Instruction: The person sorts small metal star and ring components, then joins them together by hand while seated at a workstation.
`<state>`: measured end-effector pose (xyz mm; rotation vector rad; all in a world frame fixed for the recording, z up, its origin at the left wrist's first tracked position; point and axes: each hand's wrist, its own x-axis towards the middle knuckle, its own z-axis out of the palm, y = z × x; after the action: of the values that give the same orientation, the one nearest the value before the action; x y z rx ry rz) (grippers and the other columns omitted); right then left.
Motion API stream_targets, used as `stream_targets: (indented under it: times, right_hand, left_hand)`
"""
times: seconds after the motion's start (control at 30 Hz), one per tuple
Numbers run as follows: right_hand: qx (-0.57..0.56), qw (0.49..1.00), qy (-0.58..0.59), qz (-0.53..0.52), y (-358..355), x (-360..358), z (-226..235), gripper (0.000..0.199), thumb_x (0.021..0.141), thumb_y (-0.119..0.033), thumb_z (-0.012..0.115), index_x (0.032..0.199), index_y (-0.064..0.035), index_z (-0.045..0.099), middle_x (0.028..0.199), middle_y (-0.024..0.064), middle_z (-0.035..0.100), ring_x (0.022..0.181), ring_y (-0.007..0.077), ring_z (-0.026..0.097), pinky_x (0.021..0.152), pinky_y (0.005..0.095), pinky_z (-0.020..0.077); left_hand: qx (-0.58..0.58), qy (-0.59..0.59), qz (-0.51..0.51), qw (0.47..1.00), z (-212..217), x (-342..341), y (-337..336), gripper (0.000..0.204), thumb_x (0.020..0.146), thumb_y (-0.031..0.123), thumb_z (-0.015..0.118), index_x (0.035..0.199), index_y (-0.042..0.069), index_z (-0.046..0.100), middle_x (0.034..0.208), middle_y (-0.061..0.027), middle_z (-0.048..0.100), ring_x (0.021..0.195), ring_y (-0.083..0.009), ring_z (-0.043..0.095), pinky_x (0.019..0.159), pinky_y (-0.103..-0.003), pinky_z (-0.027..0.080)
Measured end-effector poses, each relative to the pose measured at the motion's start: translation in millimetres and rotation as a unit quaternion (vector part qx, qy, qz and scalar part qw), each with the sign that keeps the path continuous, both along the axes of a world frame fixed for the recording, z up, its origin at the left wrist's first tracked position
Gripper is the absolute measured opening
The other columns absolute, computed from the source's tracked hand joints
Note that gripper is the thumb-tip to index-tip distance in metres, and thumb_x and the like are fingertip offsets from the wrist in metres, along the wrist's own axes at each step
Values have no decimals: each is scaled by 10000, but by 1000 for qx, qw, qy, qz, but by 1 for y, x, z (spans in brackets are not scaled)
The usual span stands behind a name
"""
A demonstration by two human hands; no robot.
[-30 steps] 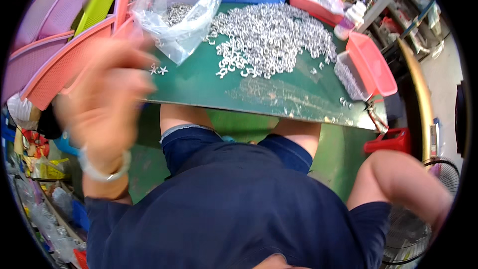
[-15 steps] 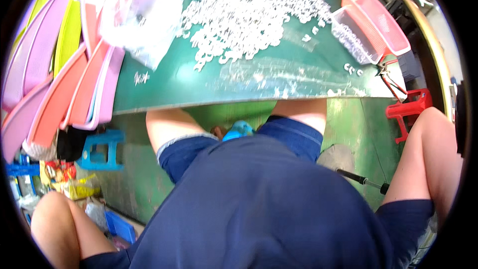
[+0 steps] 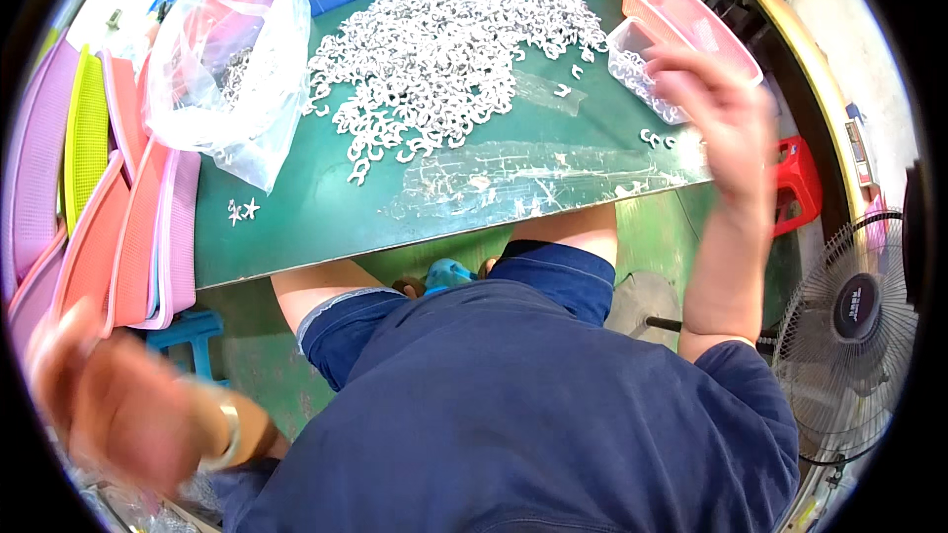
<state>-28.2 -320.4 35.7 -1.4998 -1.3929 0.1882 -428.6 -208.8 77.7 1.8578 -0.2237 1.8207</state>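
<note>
The right hand (image 3: pixel 726 128) hangs near the clear box (image 3: pixel 654 109), the left hand (image 3: pixel 128 410) off the bench (image 3: pixel 296 227); blur hides whether either grip is spread or pinching. Curved silver pieces (image 3: pixel 425 69) lie heaped mid-bench; unhurried reaches should avoid scattering them. The green surface is scuffed; a fan (image 3: pixel 854 311) stands rightward.

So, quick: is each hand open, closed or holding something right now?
Left hand: too blurred to tell whether open or closed.
Right hand: looks loosely open, though blurred; nothing visibly held.
</note>
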Motion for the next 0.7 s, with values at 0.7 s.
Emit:
stream_targets:
  times: [0.7]
  right_hand:
    - [-95, 976, 176, 89, 102, -34, -111, 59, 793, -31, 603, 817, -16, 551, 757, -28, 544, 706, 39, 499, 638, 193, 415]
  left_hand:
    - [-483, 401, -98, 772, -145, 101, 57, 212, 861, 68, 541, 1063, 7, 569, 864, -36, 593, 751, -79, 536, 655, -207, 433]
